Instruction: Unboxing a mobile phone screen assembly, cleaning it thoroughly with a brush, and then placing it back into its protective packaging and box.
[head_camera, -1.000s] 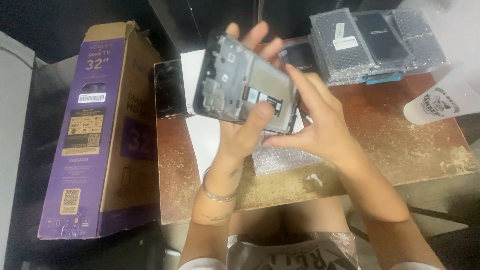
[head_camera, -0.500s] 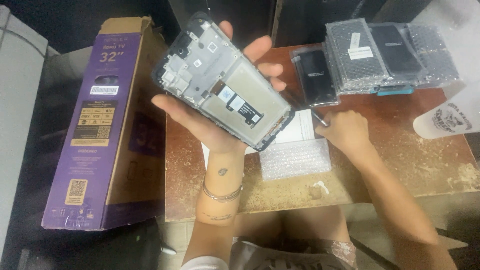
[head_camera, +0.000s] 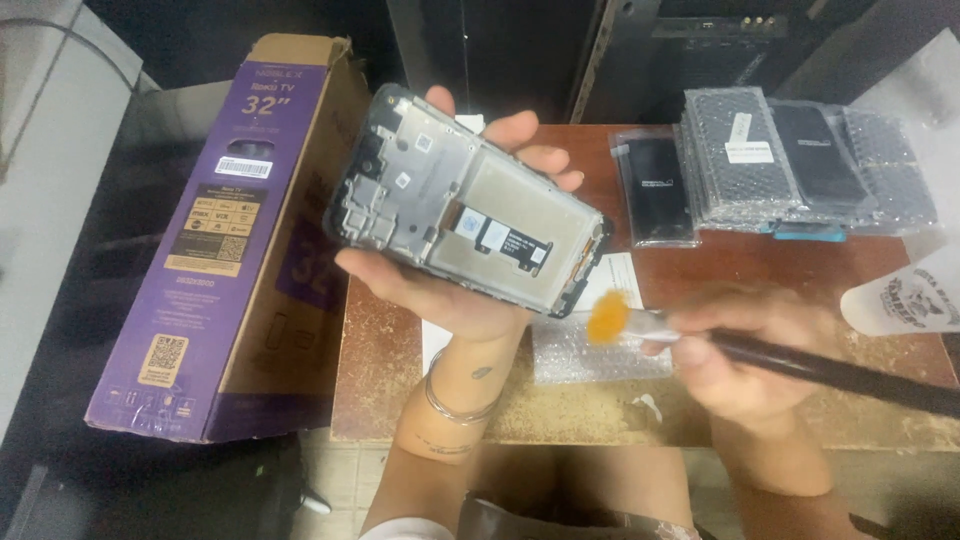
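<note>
- Your left hand (head_camera: 450, 290) held the phone screen frame (head_camera: 468, 215) up over the table's near-left part, inner side facing you — fingers wrapped under it, thumb along the near edge, fingertips showing past the far edge.
- Your right hand (head_camera: 745, 355) was closed around a brush (head_camera: 720, 345) w/ a dark handle; its orange bristle tip sat just beside the frame's lower right corner, not clearly touching.
- Motion blur on that hand, so exact finger placement on the handle couldn't be told.
- To do it well, I'd say: keep the frame tilted toward you and steady, approach w/ light strokes, and stay gentle near the flex connector and the small labels in the middle.
- Grip by the edges only — that hold looked right.
- Nearby: bubble wrap piece (head_camera: 590, 350) under the brush, bagged screens (head_camera: 800, 160) far right, purple TV box (head_camera: 230, 240) at left, wooden table (head_camera: 400, 390).
</note>
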